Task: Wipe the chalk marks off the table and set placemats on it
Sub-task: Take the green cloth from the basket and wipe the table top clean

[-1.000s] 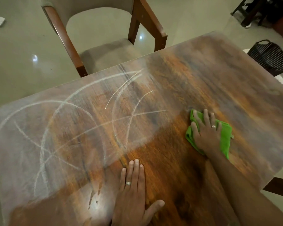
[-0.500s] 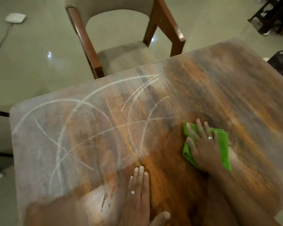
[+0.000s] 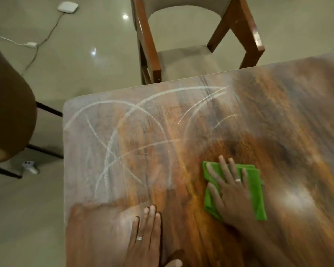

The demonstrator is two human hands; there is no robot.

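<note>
Wiping in hand, roughly half done by the look of it. Right hand (image 3: 231,191) flat on cloth (image 3: 255,191), fingers (image 3: 224,166) straight and spread, pressing it to table (image 3: 297,116); ring on one finger. Cloth green, folded, sticking out past fingertips and to their right. Left hand (image 3: 146,236) flat on bare tabletop near the front edge, fingers straight and pressed together, thumb apart; bracing, holding nothing.

Chalk (image 3: 123,143) left of and beyond the right fingertips: big arcs and crossing lines over the left half, a few thin strokes just ahead of the cloth. Pale smeared haze around left fingers, likely half-wiped residue. Wood right of the cloth looks free of lines, though motion blur and glare make it hard to be sure.

Left to do, as judged: clear the whole left half plus the haze, then lay placemats. No placemats in view. Chair (image 3: 199,54) beyond the far edge, cables (image 3: 44,37) on floor.
</note>
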